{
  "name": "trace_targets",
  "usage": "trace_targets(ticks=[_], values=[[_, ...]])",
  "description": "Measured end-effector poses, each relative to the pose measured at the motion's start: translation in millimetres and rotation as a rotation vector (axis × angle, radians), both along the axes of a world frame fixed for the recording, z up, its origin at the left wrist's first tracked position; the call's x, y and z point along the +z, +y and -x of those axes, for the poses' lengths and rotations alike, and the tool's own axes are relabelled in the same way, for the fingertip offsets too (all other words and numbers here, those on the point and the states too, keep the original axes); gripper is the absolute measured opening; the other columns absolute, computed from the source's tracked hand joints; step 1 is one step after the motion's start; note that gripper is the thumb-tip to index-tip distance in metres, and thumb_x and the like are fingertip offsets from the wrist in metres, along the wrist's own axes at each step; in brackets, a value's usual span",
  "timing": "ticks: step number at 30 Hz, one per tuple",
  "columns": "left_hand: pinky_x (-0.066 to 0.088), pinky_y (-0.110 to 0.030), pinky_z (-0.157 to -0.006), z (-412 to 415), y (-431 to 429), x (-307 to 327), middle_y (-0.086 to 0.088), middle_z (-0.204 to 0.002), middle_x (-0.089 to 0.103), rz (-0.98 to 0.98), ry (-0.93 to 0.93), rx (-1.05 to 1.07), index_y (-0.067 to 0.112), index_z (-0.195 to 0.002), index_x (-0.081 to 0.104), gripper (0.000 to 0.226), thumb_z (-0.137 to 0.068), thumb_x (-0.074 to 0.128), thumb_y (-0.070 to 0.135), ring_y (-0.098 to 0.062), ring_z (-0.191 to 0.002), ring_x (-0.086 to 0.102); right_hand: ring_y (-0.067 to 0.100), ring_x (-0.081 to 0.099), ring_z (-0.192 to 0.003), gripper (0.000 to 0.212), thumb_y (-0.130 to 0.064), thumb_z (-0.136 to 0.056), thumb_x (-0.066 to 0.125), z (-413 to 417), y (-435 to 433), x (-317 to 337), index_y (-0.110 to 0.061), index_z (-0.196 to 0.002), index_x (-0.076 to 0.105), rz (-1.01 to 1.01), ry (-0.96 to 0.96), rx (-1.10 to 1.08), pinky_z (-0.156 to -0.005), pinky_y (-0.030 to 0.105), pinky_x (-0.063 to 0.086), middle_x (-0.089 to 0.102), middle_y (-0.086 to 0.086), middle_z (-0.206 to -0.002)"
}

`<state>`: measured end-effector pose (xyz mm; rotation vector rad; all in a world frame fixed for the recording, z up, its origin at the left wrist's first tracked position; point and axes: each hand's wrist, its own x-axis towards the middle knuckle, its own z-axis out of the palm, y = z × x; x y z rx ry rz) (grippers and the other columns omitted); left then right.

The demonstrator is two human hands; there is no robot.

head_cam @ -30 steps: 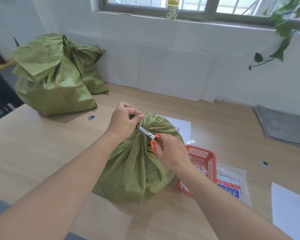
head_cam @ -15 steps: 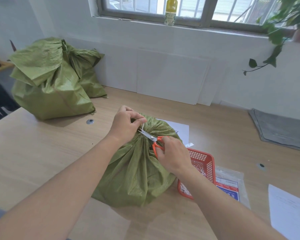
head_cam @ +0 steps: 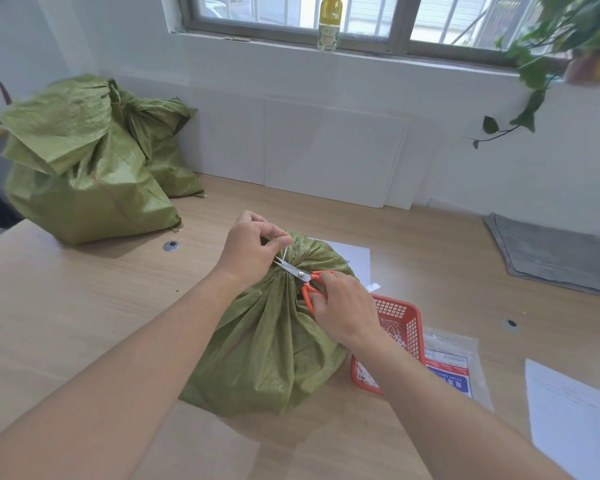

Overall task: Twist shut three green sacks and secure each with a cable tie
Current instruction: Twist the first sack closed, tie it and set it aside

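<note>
A green sack (head_cam: 267, 344) stands in the middle of the wooden table, its neck gathered tight. My left hand (head_cam: 248, 249) pinches the white tail of the cable tie (head_cam: 284, 253) above the neck. My right hand (head_cam: 343, 306) grips orange-handled scissors (head_cam: 303, 275), whose blades sit at the base of that tail. Two more green sacks (head_cam: 84, 168) lean together at the back left, their tops bunched shut.
A red basket (head_cam: 407, 323) with white cable ties sits right of the sack, beside a plastic packet (head_cam: 454, 368). Paper sheets (head_cam: 575, 420) lie at the right and behind the sack. A grey mat (head_cam: 551, 254) lies far right. White boards lean on the wall.
The view has tilted slightly. Both hands stay at the sack's neck, the scissors' blades remain at the tie's tail with little shift.
</note>
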<state>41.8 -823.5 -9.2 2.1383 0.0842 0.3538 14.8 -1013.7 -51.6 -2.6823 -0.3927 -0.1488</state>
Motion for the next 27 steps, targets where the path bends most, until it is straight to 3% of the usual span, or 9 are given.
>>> trace_targets(ticks=[3,7,12,15,17,19,21,24,27], values=[[0.043,-0.012,-0.084,-0.2,-0.3,-1.7,0.003,-0.104,0.051,0.008,0.014,0.002,0.018,-0.094,0.081,0.010,-0.088,0.080,0.026,-0.014,-0.101,0.058,0.023,0.063,-0.102,0.029,-0.036,-0.101,0.056,1.4,-1.1,0.2,-0.019,-0.119,0.070,0.008,-0.009,-0.005,-0.084,0.039,0.054,0.069,-0.002,-0.107],[0.054,-0.030,-0.090,-0.6,-1.9,-3.5,0.004,-0.104,0.053,0.028,0.014,-0.005,0.026,-0.086,0.078,0.004,-0.089,0.079,0.028,-0.014,-0.099,0.062,0.023,0.064,-0.089,0.020,-0.031,-0.101,0.058,4.6,-3.5,-0.6,-0.017,-0.099,0.071,-0.010,0.015,-0.036,-0.068,0.033,0.043,0.069,-0.002,-0.094],[0.052,-0.027,-0.075,-0.2,-9.5,-1.9,-0.001,-0.098,0.066,0.166,-0.011,0.029,0.027,-0.085,0.074,0.007,-0.091,0.078,0.030,-0.014,-0.082,0.065,0.019,0.058,-0.070,0.024,-0.031,-0.101,0.057,2.7,-5.7,-3.0,-0.020,-0.080,0.061,-0.107,0.127,-0.095,-0.059,0.031,0.040,0.061,-0.005,-0.075],[0.058,-0.033,-0.068,0.1,-18.8,-1.6,-0.009,-0.087,0.075,0.281,0.016,0.026,0.027,-0.088,0.075,0.005,-0.092,0.076,0.030,-0.021,-0.070,0.068,0.015,0.055,-0.059,0.032,-0.034,-0.099,0.060,1.6,-12.6,-8.1,-0.018,-0.072,0.063,-0.241,0.207,-0.167,-0.054,0.030,0.042,0.062,-0.004,-0.066],[0.062,-0.040,-0.076,0.0,-29.0,-3.9,-0.008,-0.081,0.077,0.335,0.032,0.006,0.025,-0.088,0.077,0.004,-0.092,0.076,0.028,-0.027,-0.072,0.073,0.014,0.057,-0.058,0.034,-0.034,-0.099,0.061,1.0,-20.1,-10.8,-0.014,-0.073,0.069,-0.370,0.281,-0.235,-0.056,0.029,0.045,0.067,0.001,-0.066],[0.061,-0.046,-0.083,-0.6,-42.2,-8.4,-0.003,-0.077,0.076,0.369,0.047,-0.026,0.022,-0.089,0.078,0.004,-0.092,0.076,0.025,-0.022,-0.071,0.075,0.015,0.060,-0.061,0.035,-0.035,-0.099,0.062,-0.4,-31.0,-14.7,-0.011,-0.076,0.075,-0.513,0.351,-0.338,-0.060,0.028,0.047,0.072,0.007,-0.070],[0.063,-0.038,-0.076,0.0,-58.2,-13.7,-0.004,-0.078,0.073,0.389,0.073,-0.069,0.014,-0.092,0.076,0.005,-0.095,0.073,0.017,-0.014,-0.068,0.073,0.015,0.060,-0.060,0.034,-0.037,-0.098,0.063,-0.7,-43.7,-21.3,-0.012,-0.078,0.077,-0.667,0.415,-0.426,-0.063,0.030,0.048,0.073,0.003,-0.068],[0.059,-0.026,-0.064,-0.6,-83.6,-23.6,-0.007,-0.081,0.072,0.367,0.118,-0.130,0.010,-0.094,0.074,0.005,-0.096,0.071,0.013,-0.015,-0.066,0.073,0.016,0.060,-0.060,0.038,-0.041,-0.100,0.062,1.9,-62.8,-33.5,-0.012,-0.078,0.075,-0.806,0.432,-0.522,-0.063,0.032,0.049,0.072,0.000,-0.069],[0.058,-0.026,-0.060,-4.3,-109.9,-36.4,-0.013,-0.085,0.074,0.345,0.188,-0.168,0.005,-0.096,0.072,0.005,-0.097,0.069,0.009,-0.021,-0.068,0.074,0.018,0.055,-0.061,0.045,-0.040,-0.101,0.061,8.0,-84.4,-42.4,-0.003,-0.076,0.067,-0.877,0.389,-0.614,-0.064,0.036,0.047,0.062,0.001,-0.064]])
